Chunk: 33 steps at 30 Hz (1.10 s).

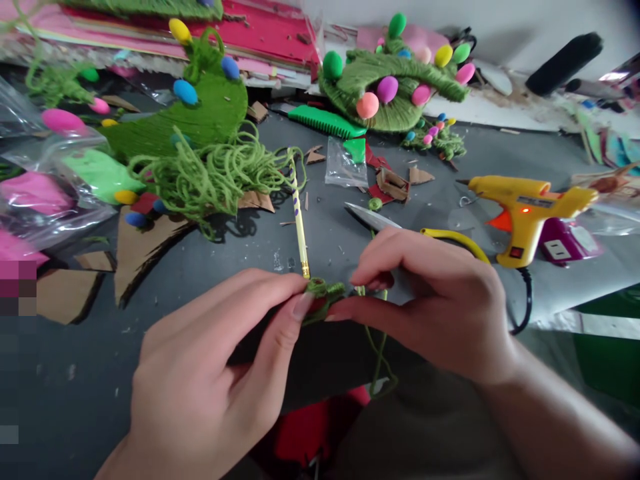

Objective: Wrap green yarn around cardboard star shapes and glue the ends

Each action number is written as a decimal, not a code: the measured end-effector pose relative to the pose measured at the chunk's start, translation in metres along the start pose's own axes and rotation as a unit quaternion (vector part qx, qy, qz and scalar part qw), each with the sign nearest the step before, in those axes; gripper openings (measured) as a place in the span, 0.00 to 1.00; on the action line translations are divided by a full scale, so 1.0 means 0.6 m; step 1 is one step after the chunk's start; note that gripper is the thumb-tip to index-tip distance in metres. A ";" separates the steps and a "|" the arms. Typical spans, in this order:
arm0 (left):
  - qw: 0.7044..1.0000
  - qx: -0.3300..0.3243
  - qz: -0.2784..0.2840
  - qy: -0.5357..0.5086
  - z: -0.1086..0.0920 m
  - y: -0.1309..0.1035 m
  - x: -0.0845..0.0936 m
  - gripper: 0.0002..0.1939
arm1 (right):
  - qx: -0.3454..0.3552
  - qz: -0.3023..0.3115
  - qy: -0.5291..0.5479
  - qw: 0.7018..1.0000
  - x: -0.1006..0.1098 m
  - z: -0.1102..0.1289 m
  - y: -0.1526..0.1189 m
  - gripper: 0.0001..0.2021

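Note:
My left hand [215, 360] pinches a small piece wrapped in green yarn [325, 291] between thumb and forefinger, with a bit of red showing in it. Close against the right side of that piece is my right hand [430, 303], fingers curled and thumb tip at the wrapping. A loose green strand [383, 360] runs from the right fingers and dangles in a loop below. Just beyond the piece lies a pale pencil [299, 227] with a gold end. Scissors [367, 217] with yellow handles rest partly hidden behind my right hand.
A yellow glue gun [530, 207], its red light lit, stands at the right with a black cord. Tangled green yarn [225, 170], yarn-wrapped shapes with coloured balls [390, 87], a green cutter [325, 120] and cardboard scraps [145, 253] cover the grey table's far side.

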<state>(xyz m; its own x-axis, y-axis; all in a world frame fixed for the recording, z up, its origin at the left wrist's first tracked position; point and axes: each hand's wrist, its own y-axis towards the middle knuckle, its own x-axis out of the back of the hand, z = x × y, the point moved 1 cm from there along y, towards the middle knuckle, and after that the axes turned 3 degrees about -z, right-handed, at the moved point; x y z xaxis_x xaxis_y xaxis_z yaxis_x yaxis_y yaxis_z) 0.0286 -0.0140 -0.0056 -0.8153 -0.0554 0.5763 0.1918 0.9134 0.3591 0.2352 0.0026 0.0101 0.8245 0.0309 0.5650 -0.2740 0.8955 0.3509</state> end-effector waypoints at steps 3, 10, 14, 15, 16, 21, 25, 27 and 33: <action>1.000 0.004 0.010 0.013 0.001 0.002 0.003 0.07 | 0.002 0.007 0.013 1.000 0.003 -0.002 0.001 0.09; 1.000 -0.001 -0.011 0.014 -0.001 0.007 -0.001 0.06 | 0.000 0.002 -0.030 1.000 0.008 -0.006 -0.001 0.04; 1.000 -0.007 -0.021 0.010 -0.003 0.005 0.005 0.06 | -0.041 0.006 -0.013 0.999 -0.001 -0.004 -0.001 0.05; 1.000 -0.004 -0.024 0.011 -0.003 0.004 0.007 0.06 | -0.055 0.005 -0.005 0.998 -0.004 -0.004 -0.001 0.05; 1.000 -0.002 -0.029 0.012 -0.003 0.003 0.008 0.05 | -0.072 0.005 0.003 0.997 -0.007 -0.003 -0.001 0.05; 0.999 0.014 -0.038 -0.009 -0.009 0.004 0.009 0.04 | -0.130 -0.037 0.047 0.990 -0.011 0.008 -0.008 0.17; 0.998 0.035 -0.009 -0.048 -0.022 0.012 0.005 0.03 | -0.145 -0.060 0.088 0.984 -0.007 0.014 -0.017 0.15; 0.998 0.044 0.002 -0.051 -0.025 0.014 0.002 0.03 | -0.162 -0.036 0.127 0.978 -0.009 0.015 -0.020 0.14; 0.995 0.068 -0.006 -0.067 -0.020 0.009 -0.006 0.04 | -0.214 -0.024 0.212 0.953 -0.021 0.018 -0.022 0.08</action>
<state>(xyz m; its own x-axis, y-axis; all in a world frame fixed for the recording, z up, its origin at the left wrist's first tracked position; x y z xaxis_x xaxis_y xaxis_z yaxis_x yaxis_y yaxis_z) 0.0392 -0.0135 0.0033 -0.8844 -0.0215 0.4662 0.1127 0.9595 0.2581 0.2227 -0.0145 0.0065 0.9819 0.0807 0.1712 -0.0787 0.9967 -0.0190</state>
